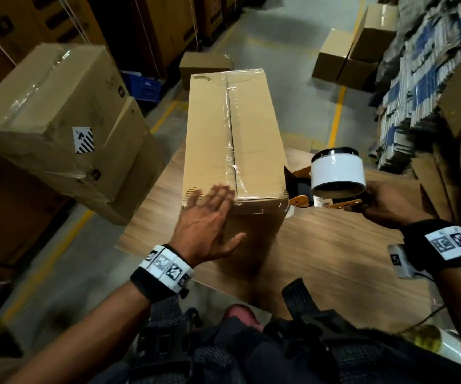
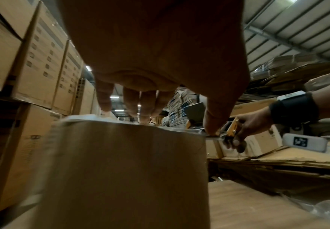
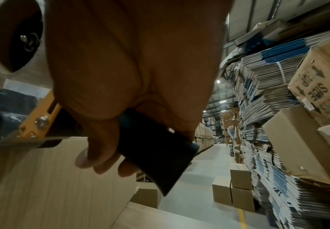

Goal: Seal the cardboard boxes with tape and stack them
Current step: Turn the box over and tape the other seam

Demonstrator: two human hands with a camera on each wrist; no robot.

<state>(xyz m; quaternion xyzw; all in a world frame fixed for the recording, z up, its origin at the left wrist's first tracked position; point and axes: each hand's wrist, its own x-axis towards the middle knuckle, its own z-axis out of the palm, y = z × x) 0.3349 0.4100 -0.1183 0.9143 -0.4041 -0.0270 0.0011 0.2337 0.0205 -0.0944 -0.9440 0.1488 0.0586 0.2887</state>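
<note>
A long cardboard box (image 1: pixel 254 128) stands on the wooden table (image 1: pixel 334 245), with clear tape along its centre seam and over the near edge. My left hand (image 1: pixel 210 214) lies flat with fingers spread on the box's near top edge, thumb down the front face (image 2: pixel 129 170). My right hand (image 1: pixel 387 203) grips the dark handle (image 3: pixel 160 155) of a yellow tape dispenser (image 1: pixel 331 187) carrying a white tape roll (image 1: pixel 337 170), held just right of the box's near corner. In the left wrist view the left hand's fingers (image 2: pixel 133 102) stretch over the box top.
Sealed boxes (image 1: pixel 49 106) are stacked at the left, close to the table. Small boxes (image 1: pixel 345 59) stand on the floor beyond. Piles of flattened cartons (image 1: pixel 423 79) and more boxes (image 3: pixel 297 147) crowd the right. Yellow lines mark the aisle floor (image 1: pixel 287 51).
</note>
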